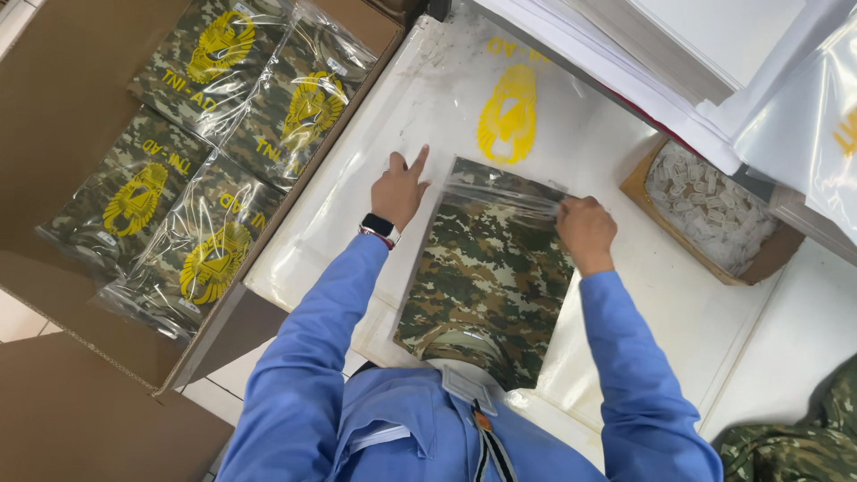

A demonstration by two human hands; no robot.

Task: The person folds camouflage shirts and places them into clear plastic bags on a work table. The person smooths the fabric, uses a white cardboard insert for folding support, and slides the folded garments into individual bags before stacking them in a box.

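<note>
Blue sleeves and a blue collar with a dark lanyard (486, 451) fill the bottom of my view, closest to the lens. Beyond them I see a folded camouflage garment (486, 277) lying on the white table (678, 312), partly inside a clear plastic bag (500, 192).

Hand states:
- Left hand (399, 190): pressed flat near the upper left corner of the bag, index and middle fingers extended, gripping nothing. A dark watch (380, 227) sits on its wrist.
- Right hand (585, 230): closed, pinching the bag's mouth at the upper right edge, with the film stretched taut between the two hands.

Position of the garment: centred on the table directly in front of me, its lower end nearest my chest, its upper end under the film.

Surroundings:
- More clear bags (509, 107) with a yellow emblem lie flat on the table beyond the hands.
- A large cardboard box (62, 107) to the left holds four bagged camouflage garments (214, 134).
- A small cardboard box (705, 214) to the right holds little white sachets.
- More camouflage cloth (794, 442) lies at the lower right corner.
</note>
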